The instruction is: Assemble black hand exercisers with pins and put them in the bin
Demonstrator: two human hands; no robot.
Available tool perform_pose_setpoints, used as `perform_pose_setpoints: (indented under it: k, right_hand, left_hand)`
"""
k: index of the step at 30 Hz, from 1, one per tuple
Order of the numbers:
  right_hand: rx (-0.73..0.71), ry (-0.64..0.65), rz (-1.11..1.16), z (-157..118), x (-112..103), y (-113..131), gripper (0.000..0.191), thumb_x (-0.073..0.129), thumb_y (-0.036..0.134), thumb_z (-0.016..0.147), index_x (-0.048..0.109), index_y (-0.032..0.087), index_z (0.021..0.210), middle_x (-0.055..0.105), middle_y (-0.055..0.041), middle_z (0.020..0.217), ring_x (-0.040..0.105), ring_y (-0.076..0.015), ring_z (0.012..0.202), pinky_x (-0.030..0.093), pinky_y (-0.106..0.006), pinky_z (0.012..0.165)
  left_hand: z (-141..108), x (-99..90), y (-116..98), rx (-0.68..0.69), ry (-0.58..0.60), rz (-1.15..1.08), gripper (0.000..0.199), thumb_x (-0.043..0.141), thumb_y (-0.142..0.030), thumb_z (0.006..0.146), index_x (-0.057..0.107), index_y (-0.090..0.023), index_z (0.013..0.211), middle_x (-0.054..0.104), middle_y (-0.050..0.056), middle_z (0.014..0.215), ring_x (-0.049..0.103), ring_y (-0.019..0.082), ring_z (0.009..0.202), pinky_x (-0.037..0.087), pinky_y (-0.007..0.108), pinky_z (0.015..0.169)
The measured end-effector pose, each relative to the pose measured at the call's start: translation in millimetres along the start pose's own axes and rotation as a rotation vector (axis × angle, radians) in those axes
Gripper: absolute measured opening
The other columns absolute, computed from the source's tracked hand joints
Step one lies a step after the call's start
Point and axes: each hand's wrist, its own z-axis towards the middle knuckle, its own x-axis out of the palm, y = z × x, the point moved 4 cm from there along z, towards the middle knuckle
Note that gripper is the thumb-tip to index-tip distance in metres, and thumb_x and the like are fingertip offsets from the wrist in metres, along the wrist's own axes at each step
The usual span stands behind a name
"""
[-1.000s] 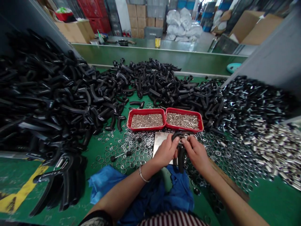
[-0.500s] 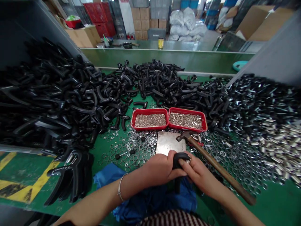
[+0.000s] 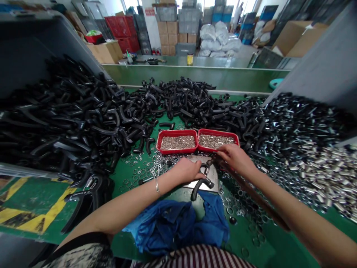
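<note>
My left hand (image 3: 185, 169) is closed around one end of a black curved handle (image 3: 197, 188) fitted with a metal spring (image 3: 206, 170). It holds this part over a square metal plate (image 3: 214, 180). My right hand (image 3: 234, 158) is at the front rim of the right red tray (image 3: 237, 138), which contains small metal pins (image 3: 214, 140). Its fingertips are drawn together, and whatever lies between them is hidden. Below the right hand and forearm lies a hammer with a wooden handle (image 3: 264, 206), its head partly covered near the plate.
The left red tray (image 3: 158, 143) contains tiny metal pieces. Black handles (image 3: 111, 119) are heaped left and behind. Metal rings (image 3: 139, 175) are strewn around the plate. Silver sleeves (image 3: 323, 178) and black-headed bolts (image 3: 301, 123) pile up at right. A blue cloth (image 3: 173, 227) lies in front.
My right hand has let go of the black handle and moved forward to the right tray. My left hand has brought the handle forward over the plate, exposing its spring.
</note>
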Motion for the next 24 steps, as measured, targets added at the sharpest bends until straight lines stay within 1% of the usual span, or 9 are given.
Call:
perform_pose_setpoints:
  k: [3, 5, 6, 7, 9, 12, 15, 19, 24]
  right_hand:
    - [-0.040, -0.079, -0.208, 25.6, -10.9, -27.8, 0.027, 0.052, 0.032, 0.096, 0.073, 0.017, 0.092, 0.069, -0.0120, 0.096, 0.057, -0.0267, 0.098, 0.044, -0.039, 0.088]
    - [-0.054, -0.061, -0.318, 41.5, -6.5, -33.9, 0.029, 0.052, 0.034, 0.096, 0.074, 0.017, 0.093, 0.068, -0.0128, 0.096, 0.055, -0.0275, 0.098, 0.044, -0.038, 0.085]
    - [-0.056, -0.035, -0.360, 49.4, -1.7, -34.0, 0.029, 0.053, 0.036, 0.095, 0.074, 0.016, 0.094, 0.068, -0.0132, 0.097, 0.054, -0.0280, 0.098, 0.044, -0.037, 0.083]
    - [-0.054, -0.007, -0.393, 57.3, 3.8, -32.7, 0.028, 0.054, 0.036, 0.095, 0.074, 0.016, 0.094, 0.068, -0.0137, 0.098, 0.053, -0.0284, 0.099, 0.044, -0.036, 0.081]
    - [-0.051, 0.037, -0.424, 71.7, 14.6, -28.6, 0.025, 0.058, 0.035, 0.093, 0.074, 0.016, 0.094, 0.069, -0.0140, 0.099, 0.053, -0.0289, 0.100, 0.044, -0.035, 0.078]
    - [-0.058, 0.048, -0.422, 85.5, 25.7, -25.5, 0.020, 0.060, 0.031, 0.091, 0.072, 0.016, 0.093, 0.069, -0.0140, 0.100, 0.054, -0.0293, 0.098, 0.044, -0.034, 0.073]
    - [-0.074, 0.044, -0.412, 88.4, 31.2, -27.8, 0.018, 0.056, 0.026, 0.092, 0.069, 0.014, 0.093, 0.068, -0.0148, 0.102, 0.053, -0.0295, 0.101, 0.045, -0.035, 0.077]
    - [-0.075, 0.027, -0.388, 84.8, 35.3, -31.2, 0.019, 0.050, 0.024, 0.094, 0.066, 0.013, 0.093, 0.067, -0.0163, 0.103, 0.053, -0.0301, 0.102, 0.043, -0.038, 0.084]
    - [-0.005, -0.103, -0.290, 84.7, 33.6, -32.7, 0.020, 0.044, 0.022, 0.095, 0.060, 0.011, 0.101, 0.067, -0.0197, 0.100, 0.055, -0.0311, 0.097, 0.043, -0.039, 0.081]
  left_hand:
    - [23.3, -29.3, 2.9, 0.052, -0.124, 0.091, 0.052, 0.044, -0.060, 0.095, 0.062, -0.012, 0.103, 0.070, 0.014, 0.076, 0.069, 0.028, 0.073, 0.048, 0.035, 0.064]
    - [48.4, -46.5, 7.9, 0.054, -0.219, 0.134, 0.036, 0.044, -0.042, 0.100, 0.063, -0.012, 0.105, 0.071, 0.014, 0.082, 0.070, 0.026, 0.078, 0.047, 0.035, 0.068]
    - [63.2, -51.2, 9.8, 0.077, -0.240, 0.155, 0.027, 0.045, -0.030, 0.100, 0.064, -0.011, 0.105, 0.072, 0.014, 0.088, 0.070, 0.026, 0.084, 0.048, 0.035, 0.072]
    - [78.7, -52.8, 11.7, 0.099, -0.235, 0.175, 0.023, 0.045, -0.022, 0.099, 0.065, -0.011, 0.104, 0.073, 0.014, 0.093, 0.069, 0.026, 0.091, 0.048, 0.035, 0.077]
    - [108.1, -48.2, 16.2, 0.100, -0.163, 0.203, 0.022, 0.047, -0.015, 0.096, 0.069, -0.011, 0.099, 0.073, 0.015, 0.101, 0.067, 0.027, 0.101, 0.047, 0.038, 0.085]
    - [137.0, -34.3, 22.2, 0.032, -0.060, 0.215, 0.021, 0.052, -0.016, 0.093, 0.073, -0.011, 0.092, 0.074, 0.016, 0.098, 0.069, 0.028, 0.098, 0.045, 0.042, 0.090]
    - [144.2, -24.6, 24.3, 0.008, -0.056, 0.206, 0.024, 0.050, -0.015, 0.094, 0.073, -0.009, 0.091, 0.075, 0.017, 0.097, 0.069, 0.029, 0.095, 0.044, 0.046, 0.092]
    - [139.2, -20.2, 26.1, 0.006, -0.116, 0.186, 0.025, 0.047, -0.014, 0.095, 0.072, -0.009, 0.094, 0.074, 0.017, 0.097, 0.069, 0.029, 0.097, 0.041, 0.046, 0.093]
    - [137.8, -18.7, 24.1, 0.001, -0.202, 0.157, 0.026, 0.043, -0.012, 0.096, 0.068, -0.006, 0.095, 0.073, 0.018, 0.096, 0.067, 0.031, 0.096, 0.041, 0.045, 0.088]
